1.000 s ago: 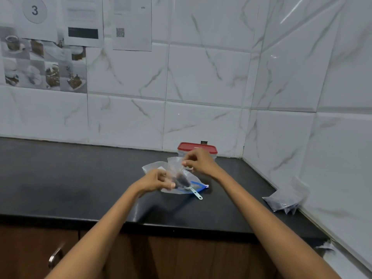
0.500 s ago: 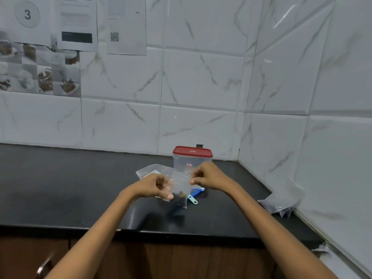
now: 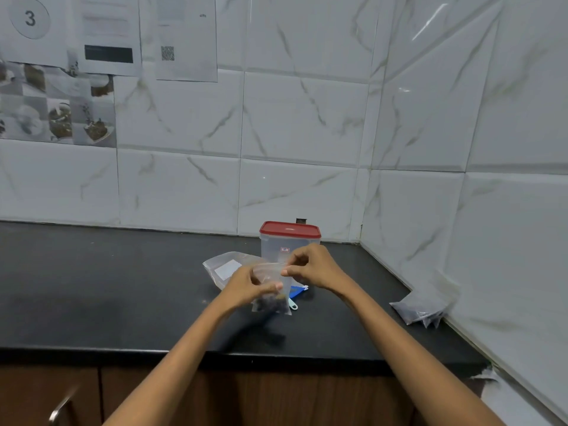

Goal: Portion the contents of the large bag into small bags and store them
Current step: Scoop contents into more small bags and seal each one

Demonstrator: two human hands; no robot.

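A small clear bag (image 3: pixel 272 298) with dark contents at its bottom hangs upright just above the black counter (image 3: pixel 123 287). My left hand (image 3: pixel 246 287) pinches the bag's left side. My right hand (image 3: pixel 313 269) pinches its top edge at the right. Behind my left hand the large clear bag (image 3: pixel 227 267) with a white label lies flat on the counter. A light blue scoop handle (image 3: pixel 293 303) pokes out beside the small bag, over something blue (image 3: pixel 297 290).
A clear container with a red lid (image 3: pixel 289 241) stands behind my hands near the tiled wall. Several filled small bags (image 3: pixel 421 309) lean against the right wall. The counter's front edge runs below my forearms, with wooden cabinet doors under it.
The small bag has been lifted from the large bag and now hangs between both hands. My hands have moved slightly nearer the front, and the red-lidded container has come fully into sight.
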